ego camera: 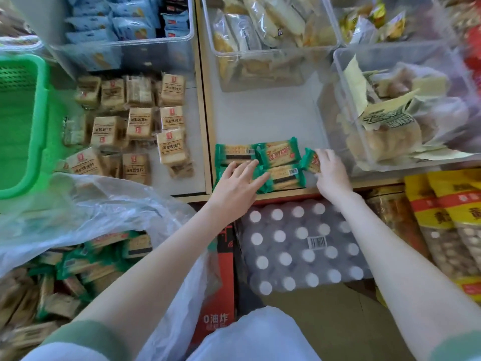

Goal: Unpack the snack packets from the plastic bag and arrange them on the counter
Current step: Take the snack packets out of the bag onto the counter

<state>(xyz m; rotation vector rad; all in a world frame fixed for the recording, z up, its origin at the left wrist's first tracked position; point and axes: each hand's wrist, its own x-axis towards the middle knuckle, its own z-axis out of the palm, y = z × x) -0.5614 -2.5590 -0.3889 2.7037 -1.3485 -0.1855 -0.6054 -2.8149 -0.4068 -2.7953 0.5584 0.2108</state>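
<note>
Nearest the person, the plastic bag [109, 204] is lying open at the lower left, below the counter's front edge, and more green-wrapped packets [86, 259] are showing inside it. Beside it a red carton [221, 282] is standing against a shrink-wrapped pack of bottles [299, 251] (white caps up). Both bare forearms are reaching over these to the counter [260, 113].

By the front left corner of the counter's white section, the green snack packets [281, 152] are lying in a tight cluster, some overlapping. The left hand [238, 183] is resting flat on the cluster's near left packets, fingers straight and spread, gripping nothing. The right hand [330, 170] is holding the end packet [309, 160] at the cluster's right, fingers curled over it; the packet is tilting and touching its neighbours.

Just right of that hand a clear bin [390, 108] of pale wrapped snacks is sitting on the counter, and another clear bin [265, 48] is standing towards the back edge. Left of the wooden divider, tan packets [135, 121] are lying in loose rows, with a green basket [20, 121] at the left edge.
</note>
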